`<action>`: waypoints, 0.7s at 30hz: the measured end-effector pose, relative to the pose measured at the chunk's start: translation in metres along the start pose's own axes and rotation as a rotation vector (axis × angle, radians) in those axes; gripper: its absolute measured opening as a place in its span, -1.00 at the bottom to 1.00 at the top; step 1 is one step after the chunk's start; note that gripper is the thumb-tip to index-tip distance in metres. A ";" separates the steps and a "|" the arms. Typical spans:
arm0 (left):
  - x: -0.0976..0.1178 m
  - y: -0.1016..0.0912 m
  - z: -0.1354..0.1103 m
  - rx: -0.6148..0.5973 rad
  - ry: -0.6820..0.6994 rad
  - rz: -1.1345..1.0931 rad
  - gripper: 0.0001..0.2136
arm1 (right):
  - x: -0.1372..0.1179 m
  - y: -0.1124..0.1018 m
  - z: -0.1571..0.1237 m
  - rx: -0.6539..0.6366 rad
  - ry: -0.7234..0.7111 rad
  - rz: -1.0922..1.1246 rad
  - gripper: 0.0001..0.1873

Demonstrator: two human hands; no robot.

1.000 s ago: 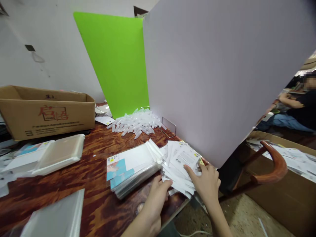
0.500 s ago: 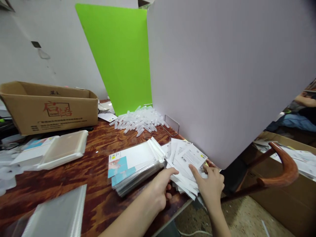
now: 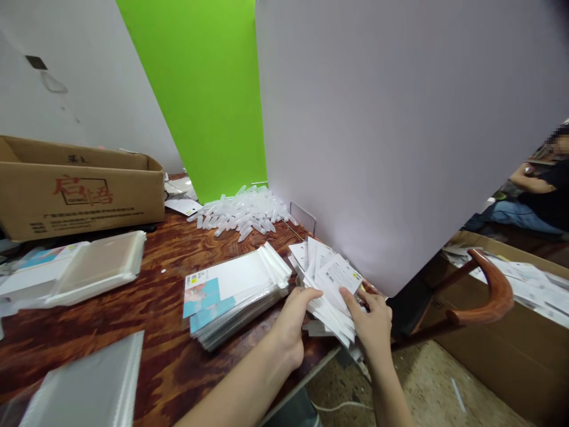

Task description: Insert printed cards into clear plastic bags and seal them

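A loose, fanned pile of white printed cards (image 3: 336,277) lies at the table's near right edge, some with yellow marks. My left hand (image 3: 294,323) grips its left side, thumb on top and the other fingers hidden underneath. On the pile's right side, my right hand (image 3: 373,320) is closed with its thumb lying over the cards. Just left of my hands sits a thick stack of cards in clear sleeves (image 3: 235,290), the top one white with a blue picture. Behind it is a heap of small translucent plastic pieces (image 3: 244,210).
A cardboard box (image 3: 84,193) stands at the back left, with more sleeved cards (image 3: 98,267) before it. Clear bags (image 3: 89,379) lie at the front left. Green (image 3: 204,89) and grey panels (image 3: 377,118) rise behind. A wooden chair arm (image 3: 489,296) and another person (image 3: 533,190) are at right.
Both hands now hold the card pile more firmly, and its near end looks raised, with other cards showing beneath. The view has turned slightly to the right.
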State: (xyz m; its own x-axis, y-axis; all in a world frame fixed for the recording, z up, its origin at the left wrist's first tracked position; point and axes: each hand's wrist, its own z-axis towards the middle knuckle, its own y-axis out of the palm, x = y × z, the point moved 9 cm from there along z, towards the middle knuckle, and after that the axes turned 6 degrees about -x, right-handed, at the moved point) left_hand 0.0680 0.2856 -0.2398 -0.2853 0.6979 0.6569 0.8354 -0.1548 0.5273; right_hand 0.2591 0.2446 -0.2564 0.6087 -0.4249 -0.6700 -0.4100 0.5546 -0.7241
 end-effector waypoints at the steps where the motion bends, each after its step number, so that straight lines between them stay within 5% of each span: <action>1: 0.001 0.004 0.001 -0.012 0.012 -0.017 -0.85 | 0.002 0.001 0.002 -0.002 -0.007 0.020 -0.43; 9: -0.003 0.026 0.019 -0.160 -0.094 -0.105 -0.59 | 0.006 0.001 0.005 0.000 -0.051 0.138 -0.51; 12: -0.007 0.022 0.025 -0.127 -0.113 -0.069 -0.71 | 0.006 -0.002 0.003 -0.008 -0.057 0.186 -0.41; 21: 0.002 0.011 0.024 -0.057 0.184 -0.068 -0.73 | 0.004 -0.004 0.002 -0.026 -0.043 0.366 -0.33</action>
State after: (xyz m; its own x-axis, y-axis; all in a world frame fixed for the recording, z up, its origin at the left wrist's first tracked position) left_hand 0.0886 0.3021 -0.2458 -0.4259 0.5691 0.7033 0.7848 -0.1543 0.6002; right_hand 0.2644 0.2418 -0.2560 0.4466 -0.1712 -0.8782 -0.6225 0.6456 -0.4424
